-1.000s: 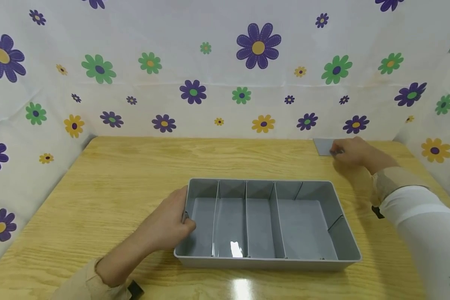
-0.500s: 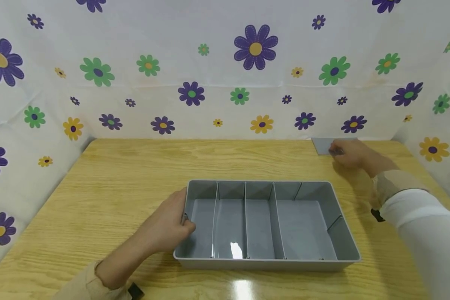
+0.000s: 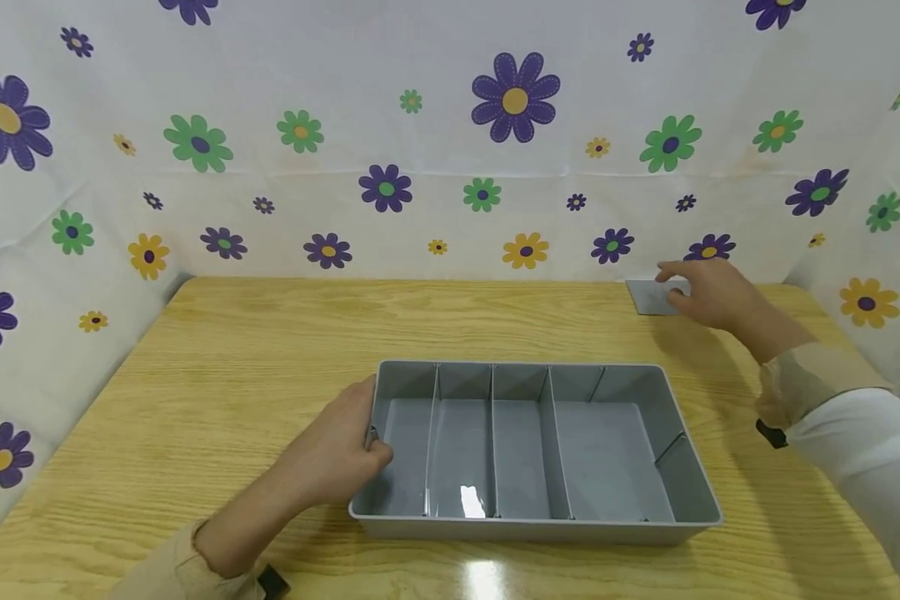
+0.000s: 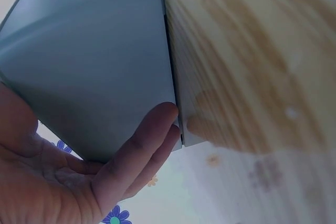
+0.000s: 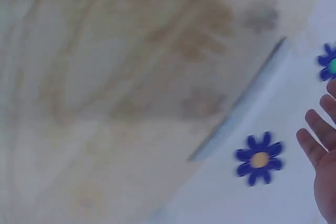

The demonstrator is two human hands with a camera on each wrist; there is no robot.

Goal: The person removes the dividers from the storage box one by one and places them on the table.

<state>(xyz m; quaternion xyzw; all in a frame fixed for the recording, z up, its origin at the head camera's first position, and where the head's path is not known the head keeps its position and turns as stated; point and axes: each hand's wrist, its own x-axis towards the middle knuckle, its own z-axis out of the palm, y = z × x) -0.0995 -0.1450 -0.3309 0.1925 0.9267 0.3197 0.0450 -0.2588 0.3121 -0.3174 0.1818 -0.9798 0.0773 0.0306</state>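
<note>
A grey divided tray (image 3: 525, 528) stands on the table, partitions making several compartments. My left hand (image 3: 333, 446) grips its left wall, thumb over the rim and inside. From the left wrist view, the fingers of this left hand (image 4: 79, 184) lie along the tray's outer wall (image 4: 100, 51). At the back right, a flat grey panel (image 3: 648, 298) lies against the foot of the backdrop. Just above it is my right hand (image 3: 716, 293), thumb and forefinger apart with nothing between them. In the right wrist view, that panel (image 5: 241, 100) appears as a thin strip beside my extended fingers (image 5: 317, 129).
The wooden table (image 3: 270, 325) spreads around the tray. A white flowered cloth (image 3: 420, 133) stands behind it and along both sides. Light from above reflects on the tray floor and the table's front.
My right hand, earlier curled low over the grey panel, has let go, risen slightly and parted its fingers. The left hand and the tray have stayed put.
</note>
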